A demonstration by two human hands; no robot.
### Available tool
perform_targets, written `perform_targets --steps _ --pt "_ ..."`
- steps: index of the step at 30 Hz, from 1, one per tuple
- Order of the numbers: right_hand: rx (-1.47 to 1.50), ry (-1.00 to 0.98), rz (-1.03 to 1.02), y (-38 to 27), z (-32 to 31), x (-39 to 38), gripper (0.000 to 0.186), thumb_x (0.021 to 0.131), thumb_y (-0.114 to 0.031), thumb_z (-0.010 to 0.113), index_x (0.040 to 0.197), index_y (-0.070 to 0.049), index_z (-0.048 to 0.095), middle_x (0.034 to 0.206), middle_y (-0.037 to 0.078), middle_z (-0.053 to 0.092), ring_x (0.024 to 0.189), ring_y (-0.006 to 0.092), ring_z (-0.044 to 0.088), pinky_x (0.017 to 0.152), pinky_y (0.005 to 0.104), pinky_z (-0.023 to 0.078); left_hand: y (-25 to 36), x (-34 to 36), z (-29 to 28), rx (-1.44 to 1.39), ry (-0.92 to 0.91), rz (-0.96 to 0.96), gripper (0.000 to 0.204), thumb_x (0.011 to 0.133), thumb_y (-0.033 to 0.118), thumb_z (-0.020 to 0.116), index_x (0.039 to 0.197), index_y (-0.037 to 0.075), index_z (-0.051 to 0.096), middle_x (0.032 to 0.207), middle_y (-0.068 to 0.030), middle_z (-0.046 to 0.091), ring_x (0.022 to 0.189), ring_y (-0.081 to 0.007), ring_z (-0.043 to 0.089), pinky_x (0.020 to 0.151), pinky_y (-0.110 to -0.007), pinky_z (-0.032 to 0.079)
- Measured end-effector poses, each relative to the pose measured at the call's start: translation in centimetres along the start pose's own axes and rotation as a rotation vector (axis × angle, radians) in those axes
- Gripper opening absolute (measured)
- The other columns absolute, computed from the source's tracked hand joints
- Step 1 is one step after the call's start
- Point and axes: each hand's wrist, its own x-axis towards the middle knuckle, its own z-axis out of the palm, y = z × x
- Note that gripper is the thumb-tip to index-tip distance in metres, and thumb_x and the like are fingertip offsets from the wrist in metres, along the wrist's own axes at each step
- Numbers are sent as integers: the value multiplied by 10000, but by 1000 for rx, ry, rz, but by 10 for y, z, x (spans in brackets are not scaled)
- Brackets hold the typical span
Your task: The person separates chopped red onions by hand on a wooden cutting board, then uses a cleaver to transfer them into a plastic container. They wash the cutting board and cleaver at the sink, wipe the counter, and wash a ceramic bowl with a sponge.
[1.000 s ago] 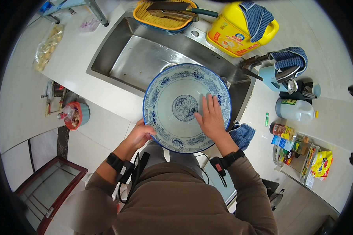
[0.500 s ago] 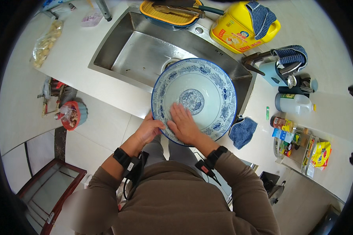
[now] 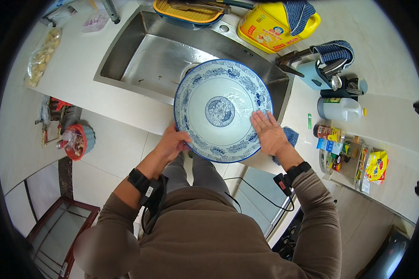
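Observation:
A large blue-and-white patterned bowl is held over the near right part of the steel sink, its inside facing up and wet-looking. My left hand grips the lower left rim, thumb on the inner side and the other fingers hidden beneath. Fingers stretched out, my right hand lies against the inner wall at the right side of the bowl. Just behind my right hand, a blue striped cloth rests on the counter, partly covered.
Behind the sink stand a yellow basket and a yellow jug draped with a cloth. The faucet, a light-blue utensil holder, a white jug and a condiment rack line the right. A red-rimmed bucket is at left.
My right hand has moved from the bowl's lower left inside across to its right side. The left hand keeps its hold on the rim.

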Motion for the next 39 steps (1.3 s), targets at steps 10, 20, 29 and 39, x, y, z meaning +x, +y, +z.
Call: perform_targets --steps 10,20,29,39 --pt "681 248 31 -146 -13 36 611 735 -41 542 1320 49 392 1338 227 445 1262 344 420 1055 374 341 -1 3 -3 18 3 4 535 702 -23 555 1222 -22 429 1095 -132 587 920 -256 630 743 -403 572" --pt "283 168 -52 -72 3 0 507 775 -46 472 1282 -24 491 1323 125 506 1261 258 448 1075 380 318 6 1 -4 45 -8 -28 533 704 -21 568 1219 -24 430 1073 -133 601 917 -243 633 757 -396 568" --pt "27 437 -192 -11 25 -5 389 744 -115 529 1113 -15 598 1144 126 626 1089 274 586 970 432 414 12 3 1 94 90 28 520 770 51 631 1243 18 418 1084 -112 596 903 -206 637 714 -352 563" --pt "226 381 -44 -115 32 -4 463 734 -56 531 1189 30 522 1203 170 575 1128 305 553 958 426 419 -56 -31 34 -65 253 172 396 847 58 617 1206 -30 474 1090 -115 610 964 -207 622 811 -342 538"
